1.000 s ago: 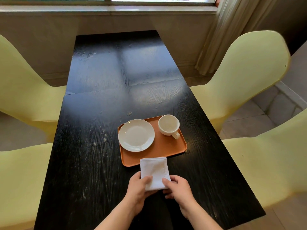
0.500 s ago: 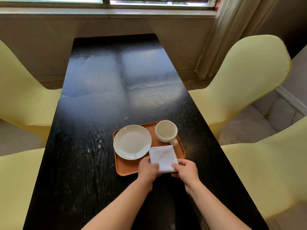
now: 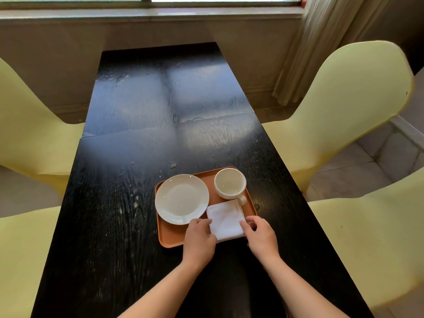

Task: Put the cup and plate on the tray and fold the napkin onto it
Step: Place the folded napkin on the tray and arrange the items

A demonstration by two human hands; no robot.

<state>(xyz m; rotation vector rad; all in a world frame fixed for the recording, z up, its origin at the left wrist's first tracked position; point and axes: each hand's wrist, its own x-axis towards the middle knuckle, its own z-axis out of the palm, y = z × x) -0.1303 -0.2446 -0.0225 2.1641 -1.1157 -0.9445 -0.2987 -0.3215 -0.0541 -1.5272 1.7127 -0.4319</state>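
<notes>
A long black wooden table (image 3: 128, 214) was seen running away from the camera toward a window sill, with pale yellow chairs (image 3: 339, 115) set along both of its sides. An orange tray (image 3: 171, 237) was laid on the near part of the table. On the tray's left part a white plate (image 3: 182, 199) was placed, and at its far right corner a white cup (image 3: 230, 183) was stood upright, its handle turned toward the near side. The folded white napkin (image 3: 226, 220) was laid flat on the tray's near right part, just beside the plate and touching the cup's handle. The napkin's left edge was pinched by the left hand (image 3: 199, 241), and its right near edge was held down by the fingertips of the right hand (image 3: 261, 237).
</notes>
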